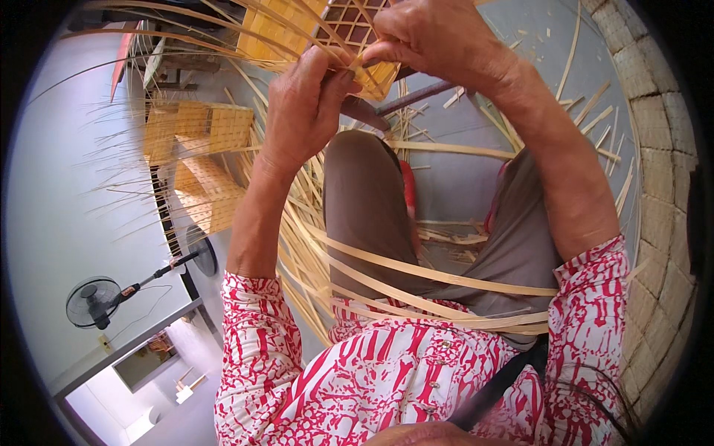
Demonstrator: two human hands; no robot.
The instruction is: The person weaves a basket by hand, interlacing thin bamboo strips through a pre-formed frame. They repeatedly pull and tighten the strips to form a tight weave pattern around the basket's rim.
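At the top of the head view, my left hand and my right hand meet at the edge of a partly woven bamboo basket. The thumb and fingers of both are closed in a pinch on thin bamboo strips, close together. Fingers hide the exact spot where the strips cross. Openwork lattice shows between and behind my hands, beside the tight yellow weave. A yellow woven corner lies just below my fingertips. Long loose strip ends fan out to the left of the basket.
Loose bamboo strips lie across my lap and pile up at my left. More woven pieces with spiky ends stand at the left. Cut scraps litter the grey floor. A standing fan is far left; a woven mat surface curves along the right.
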